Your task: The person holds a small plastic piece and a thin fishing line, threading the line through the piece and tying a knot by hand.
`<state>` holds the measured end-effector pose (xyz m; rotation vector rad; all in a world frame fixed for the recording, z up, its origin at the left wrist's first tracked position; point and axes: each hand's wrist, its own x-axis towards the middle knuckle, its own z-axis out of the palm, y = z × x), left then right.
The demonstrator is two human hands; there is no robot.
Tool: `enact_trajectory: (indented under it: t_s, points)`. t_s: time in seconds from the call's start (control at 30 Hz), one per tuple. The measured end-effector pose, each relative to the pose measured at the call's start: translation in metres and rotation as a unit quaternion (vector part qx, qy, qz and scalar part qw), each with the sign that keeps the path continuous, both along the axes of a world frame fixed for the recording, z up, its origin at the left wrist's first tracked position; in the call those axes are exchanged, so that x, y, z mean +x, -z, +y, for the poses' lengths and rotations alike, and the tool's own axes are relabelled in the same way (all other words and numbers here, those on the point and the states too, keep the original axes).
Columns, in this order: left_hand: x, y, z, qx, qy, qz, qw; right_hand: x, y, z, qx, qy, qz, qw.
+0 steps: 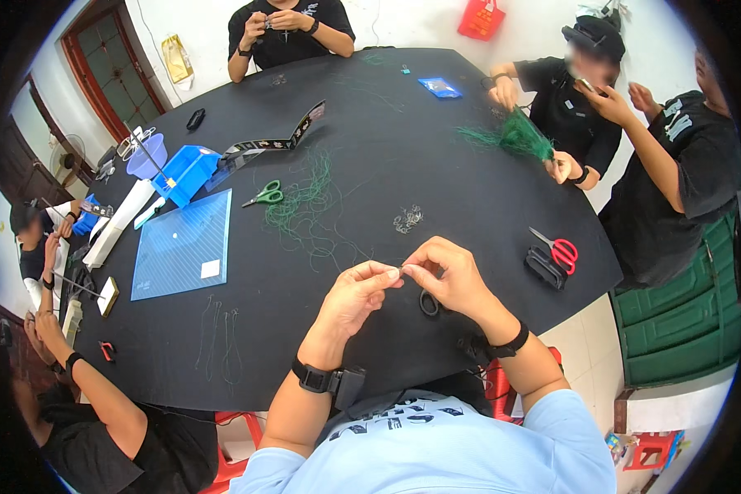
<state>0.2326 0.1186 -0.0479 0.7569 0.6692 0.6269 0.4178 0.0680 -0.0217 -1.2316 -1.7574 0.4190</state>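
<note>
My left hand (363,290) and my right hand (447,275) meet over the near part of the black table. Thumb and forefinger of each pinch a tiny thin item (401,270), mostly hidden by the fingertips; I cannot tell exactly what it is. Just beyond them lies a pile of small metal hooks (408,218). A loose tangle of green line (309,204) spreads to the left of the pile. Green-handled scissors (265,195) rest at its left edge. Several cut lengths of line (227,339) with small ends lie on the table left of my left forearm.
A blue ruled sheet (182,247) and a blue bin (188,173) lie to the left. Red-handled scissors (559,250) and a black case (544,267) sit right; a black ring (429,302) lies beneath my right hand. A person opposite right holds green line (528,136); other people sit around.
</note>
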Motion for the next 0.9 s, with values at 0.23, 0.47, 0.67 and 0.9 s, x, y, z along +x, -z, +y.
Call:
enact_trajectory:
  t_s: [0.23, 0.47, 0.67, 0.9]
  points:
    - [0.001, 0.001, 0.000, 0.011, -0.015, -0.024, 1.000, -0.001, 0.000, 0.000, -0.106, 0.013, 0.089, 0.990]
    - [0.000, -0.002, 0.001, 0.007, -0.016, -0.023, 1.000, -0.001, -0.004, 0.001, -0.118, 0.025, 0.081, 0.989]
    - [0.001, -0.003, -0.002, 0.052, -0.018, 0.007, 0.998, -0.002, -0.007, 0.000, -0.136, 0.021, 0.081, 0.987]
    - [0.000, -0.002, -0.003, 0.107, 0.008, 0.049, 0.993, 0.000, -0.008, 0.002, -0.114, -0.017, 0.034, 0.993]
